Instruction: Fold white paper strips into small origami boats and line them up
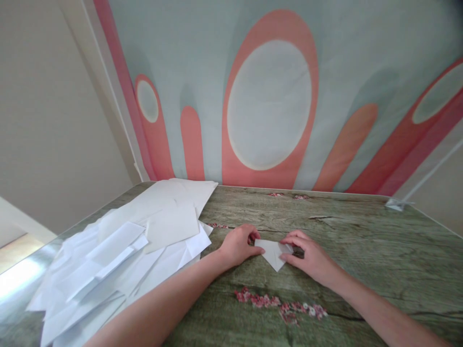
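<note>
A small folded piece of white paper point(274, 254), roughly a triangle with its point toward me, is between my two hands just above or on the table. My left hand point(239, 245) pinches its left corner between thumb and fingers. At the right corner, my right hand point(307, 254) grips the paper with thumb below and fingers above. A crease or overlapping flap shows near the middle of the paper. The fingertips behind it are partly hidden.
A loose heap of white paper sheets point(119, 260), some folded, covers the table's left side. The wood-patterned table point(361, 236) has printed pink blossoms point(260, 299). A patterned backdrop point(202, 58) rises behind its far edge. Clear material point(394, 204) sits at the far right corner.
</note>
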Motion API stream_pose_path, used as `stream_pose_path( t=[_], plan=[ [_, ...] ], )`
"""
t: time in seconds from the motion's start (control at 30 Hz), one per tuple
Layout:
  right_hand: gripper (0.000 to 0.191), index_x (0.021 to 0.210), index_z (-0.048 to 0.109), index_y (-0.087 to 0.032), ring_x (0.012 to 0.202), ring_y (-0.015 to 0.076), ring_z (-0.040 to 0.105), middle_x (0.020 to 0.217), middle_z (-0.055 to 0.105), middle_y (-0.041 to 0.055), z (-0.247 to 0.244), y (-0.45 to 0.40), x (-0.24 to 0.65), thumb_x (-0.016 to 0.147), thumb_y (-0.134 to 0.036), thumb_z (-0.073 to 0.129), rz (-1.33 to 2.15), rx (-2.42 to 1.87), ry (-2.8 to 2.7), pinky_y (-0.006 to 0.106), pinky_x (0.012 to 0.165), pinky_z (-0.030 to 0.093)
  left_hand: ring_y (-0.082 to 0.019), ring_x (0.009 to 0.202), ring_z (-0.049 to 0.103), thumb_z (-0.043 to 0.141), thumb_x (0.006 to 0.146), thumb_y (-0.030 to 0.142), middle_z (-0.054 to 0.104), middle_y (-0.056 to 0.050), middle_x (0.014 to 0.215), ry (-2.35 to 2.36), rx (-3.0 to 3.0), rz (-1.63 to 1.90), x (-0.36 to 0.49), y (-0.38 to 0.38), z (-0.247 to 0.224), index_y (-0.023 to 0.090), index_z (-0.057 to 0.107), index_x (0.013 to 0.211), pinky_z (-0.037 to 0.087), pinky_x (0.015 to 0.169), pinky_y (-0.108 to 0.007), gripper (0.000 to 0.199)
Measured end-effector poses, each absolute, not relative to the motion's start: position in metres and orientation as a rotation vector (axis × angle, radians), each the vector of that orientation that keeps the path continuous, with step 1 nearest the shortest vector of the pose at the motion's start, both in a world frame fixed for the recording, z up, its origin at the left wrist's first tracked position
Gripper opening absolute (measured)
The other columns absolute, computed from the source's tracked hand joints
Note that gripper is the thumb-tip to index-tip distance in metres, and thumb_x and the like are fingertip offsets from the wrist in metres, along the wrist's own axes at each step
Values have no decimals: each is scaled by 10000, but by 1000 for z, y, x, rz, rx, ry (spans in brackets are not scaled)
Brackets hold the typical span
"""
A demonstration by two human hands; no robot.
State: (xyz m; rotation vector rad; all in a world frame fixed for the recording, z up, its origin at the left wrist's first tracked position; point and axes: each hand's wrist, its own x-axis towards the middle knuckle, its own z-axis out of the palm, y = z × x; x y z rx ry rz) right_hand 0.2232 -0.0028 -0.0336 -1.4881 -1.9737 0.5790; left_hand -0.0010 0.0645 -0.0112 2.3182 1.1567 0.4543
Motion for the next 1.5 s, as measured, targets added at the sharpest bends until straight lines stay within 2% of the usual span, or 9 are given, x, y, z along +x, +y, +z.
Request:
stream_pose_path(
  t=[0.3, 0.57, 1.07, 1.33, 1.5],
  plan=[
    [202, 904, 609, -203, 902, 208, 534, 964, 556, 55, -34, -3, 224, 749, -332, 623, 554, -1448, -1961, 328, 787, 423, -132, 725, 539, 716, 659, 374, 581, 7, 866, 1071, 2366, 464, -3, 66, -9, 230, 649, 908, 419, 666, -214, 295],
    [267, 932, 613, -195, 935, 221, 526, 983, 556, 66, -36, -2, 224, 719, -351, 646, 503, -1475, -1936, 346, 823, 417, -145, 736, 536, 728, 630, 407, 567, -12, 865, 1123, 2344, 453, -2, 68, -11, 192, 648, 856, 426, 657, -226, 322],
    [242, 885, 596, -195, 917, 221, 523, 962, 552, 63, -35, -1, 226, 705, -345, 655, 539, -1475, -1934, 348, 805, 417, -167, 780, 544, 743, 603, 407, 579, -12, 860, 1143, 2331, 428, -1, 66, -8, 193, 637, 842, 421, 654, -235, 338],
    [241, 905, 587, -198, 918, 219, 512, 971, 546, 63, -35, -1, 226, 715, -333, 651, 547, -1467, -1940, 350, 804, 417, -147, 736, 538, 742, 606, 401, 568, -4, 851, 1135, 2317, 422, -1, 66, -9, 190, 622, 849, 412, 626, -225, 343],
    [304, 991, 592, -201, 965, 229, 507, 1019, 541, 72, -35, -2, 227, 731, -349, 639, 566, -1442, -1963, 361, 842, 406, -134, 722, 538, 728, 627, 389, 581, 8, 826, 1103, 2311, 408, -1, 65, -7, 190, 614, 835, 401, 615, -210, 310]
  ],
)
